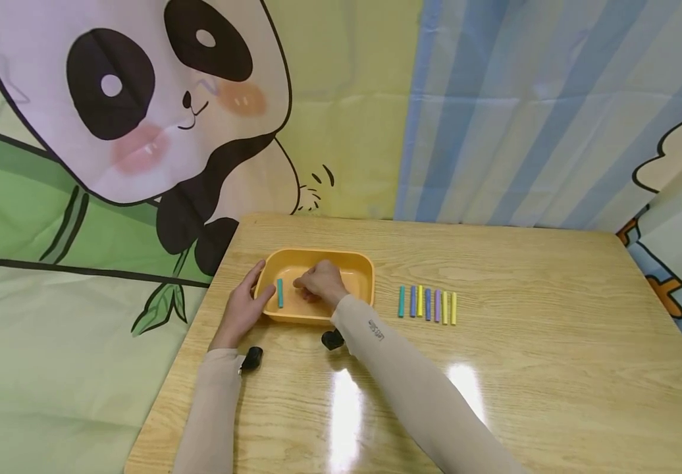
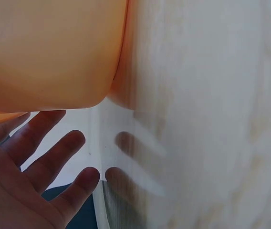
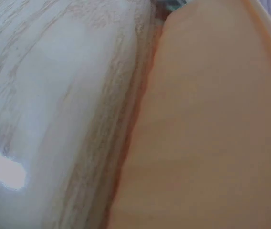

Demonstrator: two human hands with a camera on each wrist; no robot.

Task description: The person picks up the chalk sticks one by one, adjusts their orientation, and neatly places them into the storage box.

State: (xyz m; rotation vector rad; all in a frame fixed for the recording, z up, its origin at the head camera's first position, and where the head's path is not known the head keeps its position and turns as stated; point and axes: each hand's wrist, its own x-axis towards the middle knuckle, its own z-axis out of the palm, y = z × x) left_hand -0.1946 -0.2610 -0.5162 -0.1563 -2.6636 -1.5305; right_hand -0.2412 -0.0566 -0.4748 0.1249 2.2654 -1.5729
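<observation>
Tray (image 1: 357, 280), yellow-orange, sits towards the left of the table (image 1: 554, 342). One teal stick (image 1: 280, 293) lies in its left part. Just right of the tray, side by side in a row: second teal stick (image 1: 401, 301), blue stick (image 1: 413, 301), yellow stick (image 1: 420, 301), another blue stick (image 1: 428, 304), purple stick (image 1: 438, 306), two yellow sticks (image 1: 444, 308).

Left hand (image 1: 242, 311) at the tray's left end: thumb by the rim, fingers spread and relaxed against the outer wall, not clenched. Reads as steadying.

Right hand (image 1: 322, 280) over the tray floor, right of the lone stick, fingers curled. Grip: cannot tell whether it grasps anything; the back of the hand hides the fingertips, and the right wrist view gives only tray wall and table top.

Step in hand, judged: moving sticks one by one, probably row to tray. Next move, if a stick is held: set it down parallel to the lone one, then let go. If none: a fine fingertip pinch, since neighbours in the row lie close.
</observation>
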